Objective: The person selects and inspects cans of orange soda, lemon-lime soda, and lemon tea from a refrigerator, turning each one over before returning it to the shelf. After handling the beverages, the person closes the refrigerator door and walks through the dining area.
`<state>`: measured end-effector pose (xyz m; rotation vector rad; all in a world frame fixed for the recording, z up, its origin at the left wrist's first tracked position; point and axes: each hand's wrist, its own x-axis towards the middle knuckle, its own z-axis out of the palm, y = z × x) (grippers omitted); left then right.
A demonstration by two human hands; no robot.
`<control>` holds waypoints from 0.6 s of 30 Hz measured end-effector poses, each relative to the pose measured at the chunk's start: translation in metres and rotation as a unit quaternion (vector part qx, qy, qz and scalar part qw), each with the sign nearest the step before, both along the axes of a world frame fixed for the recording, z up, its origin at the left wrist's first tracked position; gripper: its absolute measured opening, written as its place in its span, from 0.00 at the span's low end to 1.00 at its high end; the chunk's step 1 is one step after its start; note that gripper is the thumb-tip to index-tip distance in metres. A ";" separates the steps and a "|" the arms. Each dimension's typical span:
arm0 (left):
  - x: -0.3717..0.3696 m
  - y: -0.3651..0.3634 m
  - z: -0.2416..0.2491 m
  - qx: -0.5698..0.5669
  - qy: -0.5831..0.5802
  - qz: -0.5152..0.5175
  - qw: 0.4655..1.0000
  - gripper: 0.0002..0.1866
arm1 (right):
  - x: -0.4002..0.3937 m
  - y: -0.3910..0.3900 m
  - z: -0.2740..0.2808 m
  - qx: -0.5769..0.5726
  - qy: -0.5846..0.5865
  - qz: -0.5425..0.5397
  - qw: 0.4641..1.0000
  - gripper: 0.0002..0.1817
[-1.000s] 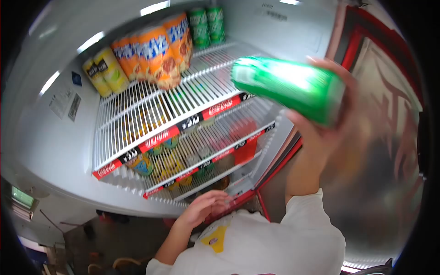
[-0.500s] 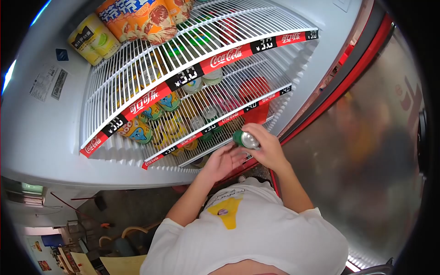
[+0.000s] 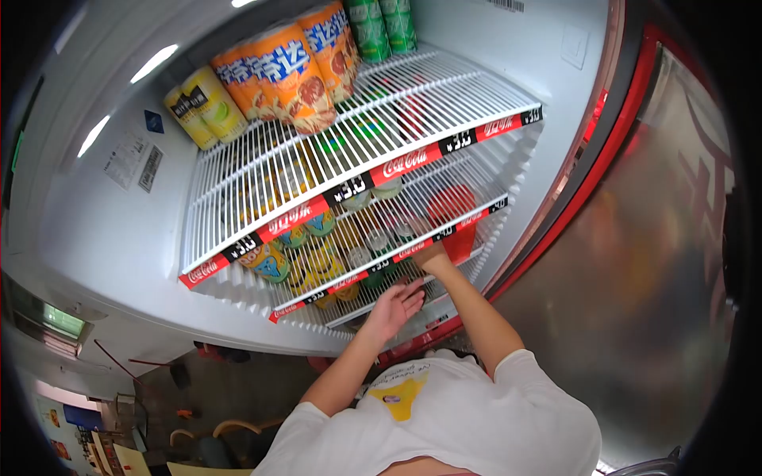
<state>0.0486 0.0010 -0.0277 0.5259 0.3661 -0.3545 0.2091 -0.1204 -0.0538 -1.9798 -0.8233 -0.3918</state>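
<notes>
Green can (image 3: 403, 232) is best kept upright behind the shelf edge (image 3: 412, 249); right hand's (image 3: 429, 257) grip is hidden, left hand (image 3: 391, 312) open, empty.

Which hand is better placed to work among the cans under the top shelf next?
Right, probably: the right hand reaches under the top shelf, beside cans; the left hand is lower, open.

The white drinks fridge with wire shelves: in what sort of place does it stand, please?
Probably a small shop or eatery. The white drinks fridge has red Coca-Cola price strips along its white wire shelves, and rounded brown chair backs show at the lower left.
</notes>
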 end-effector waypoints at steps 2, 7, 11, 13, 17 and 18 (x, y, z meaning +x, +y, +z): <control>-0.003 0.003 0.001 -0.001 0.007 0.003 1.000 0.20 | 0.025 0.010 -0.026 -0.098 -0.074 0.015 0.992 0.33; -0.017 0.011 0.015 0.013 -0.002 0.003 1.000 0.22 | 0.029 0.011 -0.008 -0.122 0.035 0.103 0.987 0.37; -0.048 0.027 0.029 0.003 -0.034 -0.008 0.999 0.26 | -0.041 -0.019 0.060 -0.025 0.033 0.050 0.998 0.32; -0.075 0.036 0.029 0.016 -0.032 -0.011 0.999 0.26 | -0.070 -0.054 0.090 -0.108 0.156 0.091 0.978 0.18; -0.105 0.048 0.042 0.056 -0.073 -0.047 0.995 0.25 | -0.120 -0.106 0.221 -0.065 0.233 0.303 0.922 0.07; -0.105 0.046 0.058 0.083 -0.102 -0.058 0.990 0.25 | -0.121 -0.114 0.248 -0.012 0.108 0.342 0.934 0.06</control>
